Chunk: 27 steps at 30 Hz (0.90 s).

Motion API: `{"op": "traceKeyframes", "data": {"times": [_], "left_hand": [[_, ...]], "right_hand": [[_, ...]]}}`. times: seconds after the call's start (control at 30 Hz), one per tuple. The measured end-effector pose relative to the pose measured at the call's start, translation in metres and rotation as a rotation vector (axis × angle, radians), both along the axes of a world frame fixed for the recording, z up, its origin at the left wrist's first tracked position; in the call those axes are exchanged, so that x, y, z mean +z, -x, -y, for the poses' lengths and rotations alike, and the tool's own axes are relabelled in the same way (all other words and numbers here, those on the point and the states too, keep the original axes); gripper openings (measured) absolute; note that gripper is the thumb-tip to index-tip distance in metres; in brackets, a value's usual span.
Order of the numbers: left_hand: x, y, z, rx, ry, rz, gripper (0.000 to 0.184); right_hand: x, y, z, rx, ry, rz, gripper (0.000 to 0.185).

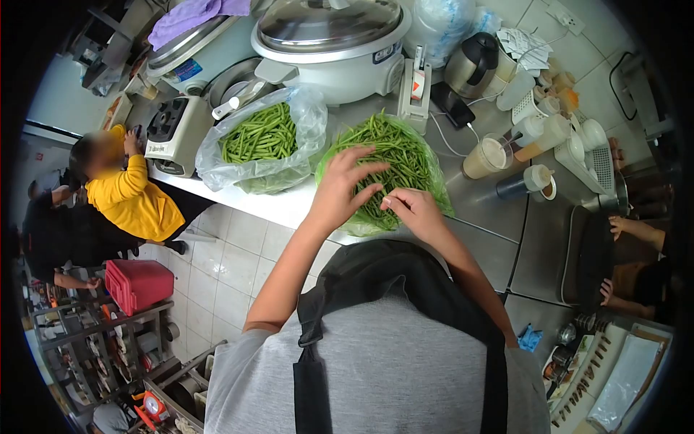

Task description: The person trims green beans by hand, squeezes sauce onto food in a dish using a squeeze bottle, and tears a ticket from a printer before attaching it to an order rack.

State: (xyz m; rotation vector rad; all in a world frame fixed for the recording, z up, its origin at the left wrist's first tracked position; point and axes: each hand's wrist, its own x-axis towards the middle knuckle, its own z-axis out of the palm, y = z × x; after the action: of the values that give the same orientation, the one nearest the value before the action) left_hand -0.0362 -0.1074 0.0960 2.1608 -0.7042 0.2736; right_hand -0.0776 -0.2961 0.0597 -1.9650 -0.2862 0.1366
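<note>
1. Hovering with its fingers parted, the left hand (338,188) is over the heap of long green beans (387,148) and grips nothing that shows.
2. Just beside it, the right hand (425,217) has thumb and forefinger drawn together above the same heap; whether a bean is pinched between them, I cannot tell.
3. The beans lie in a green plastic bag (361,227) at the near edge of the bench (499,207).
4. Left along that edge, a clear plastic bag (217,165) holds cut beans (264,137).
5. Toward the back edge, behind both bags, stands a white cooker (325,78) with its lid on.
6. Right of the green bag are a black phone (453,107) and a cup (486,159) of pale contents.
7. By the bench's left end is a person in yellow (137,199).
</note>
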Motion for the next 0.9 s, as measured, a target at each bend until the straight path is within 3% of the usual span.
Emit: {"op": "traceKeyframes", "data": {"times": [0.03,0.17,0.27,0.37,0.47,0.5,0.67,0.73,0.8,0.83,0.9], "left_hand": [[0.003,0.001,-0.006,-0.051,-0.212,0.136,0.025],[-0.011,0.002,-0.017,-0.084,-0.126,-0.168,0.016],[-0.032,0.007,-0.008,-0.074,0.372,-0.522,0.016],[-0.06,0.016,0.013,-0.032,0.77,-0.687,0.017],[-0.059,0.022,0.021,0.116,0.898,-0.876,0.018],[-0.055,0.023,0.021,0.165,0.939,-0.941,0.018],[-0.026,-0.021,-0.036,0.34,0.904,-0.365,0.017],[0.012,-0.04,-0.065,0.442,0.843,-0.224,0.011],[0.013,-0.06,-0.108,0.486,0.389,-0.045,0.024],[0.013,-0.068,-0.128,0.504,0.267,0.003,0.031],[0.075,-0.058,-0.152,0.471,0.27,0.105,0.028]], "right_hand": [[0.009,-0.001,0.001,-0.006,0.028,-0.006,0.022],[0.02,-0.006,0.002,0.002,-0.022,-0.07,0.023],[0.008,-0.006,0.001,0.002,-0.575,-0.506,0.022],[-0.003,-0.003,-0.014,-0.054,-1.115,-0.676,0.02],[-0.01,-0.003,-0.019,-0.087,-1.214,-0.727,0.02],[-0.011,-0.003,-0.018,-0.103,-1.168,-0.746,0.02],[-0.023,-0.005,-0.011,-0.201,-0.943,-0.707,0.018],[-0.016,-0.013,-0.007,-0.221,-0.849,-0.619,0.017],[-0.023,-0.026,0.006,-0.212,-0.732,-0.508,0.016],[-0.021,-0.033,0.012,-0.211,-0.436,-0.391,0.017],[-0.013,-0.044,0.022,-0.227,0.154,-0.15,0.019]]}}
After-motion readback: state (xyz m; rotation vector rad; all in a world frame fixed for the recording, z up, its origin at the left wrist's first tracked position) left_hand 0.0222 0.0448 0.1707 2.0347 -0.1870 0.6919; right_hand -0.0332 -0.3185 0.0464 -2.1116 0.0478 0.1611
